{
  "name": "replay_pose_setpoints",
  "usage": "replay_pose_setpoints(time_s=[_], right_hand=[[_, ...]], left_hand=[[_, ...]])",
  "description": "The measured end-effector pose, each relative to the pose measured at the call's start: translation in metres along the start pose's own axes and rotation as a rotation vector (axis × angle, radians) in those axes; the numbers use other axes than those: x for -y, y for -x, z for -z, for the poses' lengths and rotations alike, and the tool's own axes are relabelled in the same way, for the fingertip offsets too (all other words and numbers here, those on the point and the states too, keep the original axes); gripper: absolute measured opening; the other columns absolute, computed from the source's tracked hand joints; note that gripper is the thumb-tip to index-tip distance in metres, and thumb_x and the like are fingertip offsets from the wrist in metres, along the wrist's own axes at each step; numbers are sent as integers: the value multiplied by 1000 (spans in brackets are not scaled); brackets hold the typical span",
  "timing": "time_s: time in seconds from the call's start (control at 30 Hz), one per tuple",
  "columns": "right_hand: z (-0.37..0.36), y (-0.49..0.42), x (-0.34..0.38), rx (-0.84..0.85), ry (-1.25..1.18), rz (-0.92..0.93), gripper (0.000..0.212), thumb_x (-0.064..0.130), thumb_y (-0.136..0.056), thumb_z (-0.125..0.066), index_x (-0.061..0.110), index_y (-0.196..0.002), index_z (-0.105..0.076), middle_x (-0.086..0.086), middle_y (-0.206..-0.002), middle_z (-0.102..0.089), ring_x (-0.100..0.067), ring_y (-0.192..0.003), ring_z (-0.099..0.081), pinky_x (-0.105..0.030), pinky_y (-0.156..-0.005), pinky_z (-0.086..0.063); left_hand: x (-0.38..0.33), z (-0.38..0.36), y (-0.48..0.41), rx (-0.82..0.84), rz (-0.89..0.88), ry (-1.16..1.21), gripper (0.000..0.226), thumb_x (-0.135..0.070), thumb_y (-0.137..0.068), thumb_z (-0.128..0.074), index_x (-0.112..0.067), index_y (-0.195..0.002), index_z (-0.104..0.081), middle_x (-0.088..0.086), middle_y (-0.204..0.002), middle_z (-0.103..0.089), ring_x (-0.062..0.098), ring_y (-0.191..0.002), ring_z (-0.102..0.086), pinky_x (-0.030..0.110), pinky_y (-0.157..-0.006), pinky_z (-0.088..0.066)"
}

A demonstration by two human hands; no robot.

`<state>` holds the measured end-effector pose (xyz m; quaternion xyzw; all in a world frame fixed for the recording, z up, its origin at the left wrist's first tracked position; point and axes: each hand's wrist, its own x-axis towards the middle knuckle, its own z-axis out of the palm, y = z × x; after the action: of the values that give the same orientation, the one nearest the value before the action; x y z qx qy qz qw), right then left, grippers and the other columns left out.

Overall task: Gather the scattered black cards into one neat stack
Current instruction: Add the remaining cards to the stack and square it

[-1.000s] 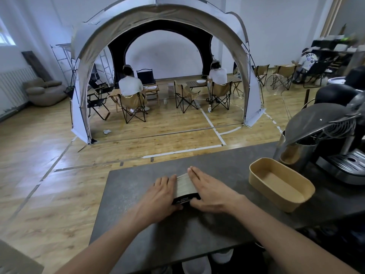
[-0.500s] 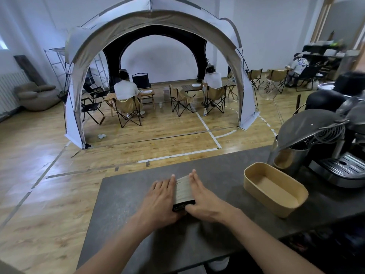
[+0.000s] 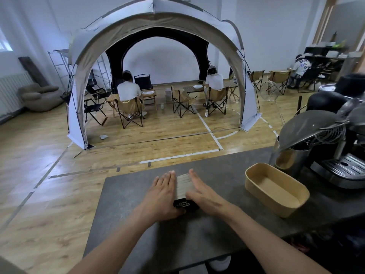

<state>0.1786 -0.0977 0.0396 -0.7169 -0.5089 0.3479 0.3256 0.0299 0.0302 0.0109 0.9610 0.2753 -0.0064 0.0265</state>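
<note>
A stack of black cards stands on edge on the dark grey counter; its pale card edges face up and a black face with white lettering faces me. My left hand lies flat against the stack's left side. Against the right side presses my right hand, fingers straight, thumb over the near black face. The stack is squeezed between both palms. No loose cards show elsewhere on the counter.
A tan oval paper tray sits empty to the right of my hands. Beyond it stand a steel cup and a coffee machine. The counter's far edge runs just past my fingertips, with wooden floor and a tent beyond.
The view has shifted slightly, so hands and stack sit a little higher in frame. Both hands stay pressed on the stack's sides; the stack looks unchanged.
</note>
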Motion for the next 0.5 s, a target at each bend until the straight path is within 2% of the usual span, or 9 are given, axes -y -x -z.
replay_pose_setpoints(time_s=[0.03, 0.07, 0.1, 0.13, 0.2, 0.27, 0.37, 0.43, 0.5], right_hand=[[0, -1, -1, -31, -55, -10, 100, 45, -80, -45, 21, -162, 6, -7, -166, -23, -15, -137, -41, -31, -110, -39], [-1, -2, -3, -63, -86, -13, 102, 45, -79, -46, 22, -162, 6, -8, -166, -25, -12, -129, -44, -27, -104, -40], [-1, -3, -2, -78, -78, -13, 102, 45, -79, -46, 20, -162, 7, -10, -166, -24, -11, -130, -42, -25, -103, -38], [-2, -2, 0, -61, -32, -8, 101, 44, -79, -44, 16, -162, 7, -10, -169, -18, -15, -137, -37, -24, -108, -35], [-7, -1, 3, -1, 43, 6, 97, 43, -84, -40, 10, -161, 9, -6, -171, 3, -16, -155, -11, -27, -123, -17], [-12, -3, -1, 29, 115, 29, 92, 42, -93, -40, 11, -160, 15, -2, -169, 18, -11, -156, 8, -30, -127, -4], [-5, -9, -6, 76, 211, 49, 93, 45, -94, -41, 13, -159, 18, -1, -167, 25, -8, -154, 16, -31, -127, 1], [5, -10, -8, 86, 305, 92, 97, 45, -94, -47, 16, -159, 19, 3, -166, 27, -7, -153, 20, -33, -127, 3], [8, -14, -11, 95, 557, 189, 107, 47, -88, -57, 17, -160, 16, 7, -167, 25, -9, -152, 25, -35, -128, 4]], left_hand=[[1, 1, -1, 14, -1, 5, 126, -72, -85, -58, -3, -161, 16, 14, -173, 9, 26, -161, 5, 42, -131, 2], [0, 1, -1, 23, -2, 9, 127, -72, -85, -59, -3, -161, 16, 14, -173, 10, 26, -161, 6, 41, -130, 4], [0, 2, 0, 26, -1, 7, 128, -72, -85, -60, -3, -161, 17, 14, -173, 11, 26, -161, 7, 40, -130, 5], [-1, 2, 0, 22, -1, 4, 128, -70, -84, -60, -3, -161, 17, 15, -173, 11, 26, -161, 7, 40, -129, 5], [-1, 3, 1, 17, -5, -5, 126, -68, -85, -61, -3, -160, 16, 15, -172, 11, 26, -161, 7, 40, -129, 4], [-2, 2, 1, 17, -3, -3, 125, -68, -86, -60, -3, -160, 17, 15, -172, 13, 26, -160, 8, 39, -129, 5], [-2, 3, 4, 20, -10, -4, 123, -67, -88, -59, -3, -161, 17, 15, -172, 12, 27, -160, 8, 38, -128, 5], [-3, 4, 5, 18, -13, 2, 120, -65, -88, -59, -4, -162, 12, 15, -173, 0, 28, -160, -5, 38, -129, -3], [-3, 6, 5, 4, -10, 1, 113, -64, -90, -60, -6, -164, 4, 13, -168, -20, 27, -154, -24, 36, -126, -17]])
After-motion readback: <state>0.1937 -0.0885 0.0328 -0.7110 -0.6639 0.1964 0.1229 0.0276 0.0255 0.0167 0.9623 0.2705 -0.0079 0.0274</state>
